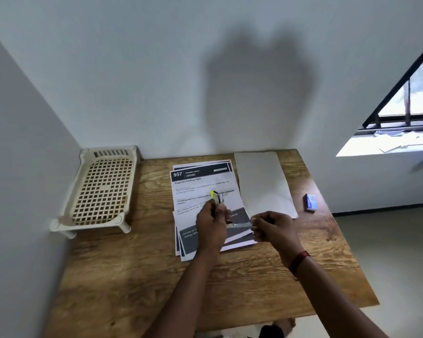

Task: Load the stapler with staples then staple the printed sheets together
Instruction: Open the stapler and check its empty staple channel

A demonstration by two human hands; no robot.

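We are still loading, it seems: our left hand (211,224) grips the stapler (217,198) over the sheets (200,182), and our right hand (274,226) pinches a metal strip (242,225), likely staples; stapling remains

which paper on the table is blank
The plain sheet at the back right; the printed sheets left of it carry text and dark bands.

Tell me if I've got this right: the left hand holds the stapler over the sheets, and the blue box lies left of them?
No: in the head view the box lies right of the sheets. The left hand does hold the stapler over them.
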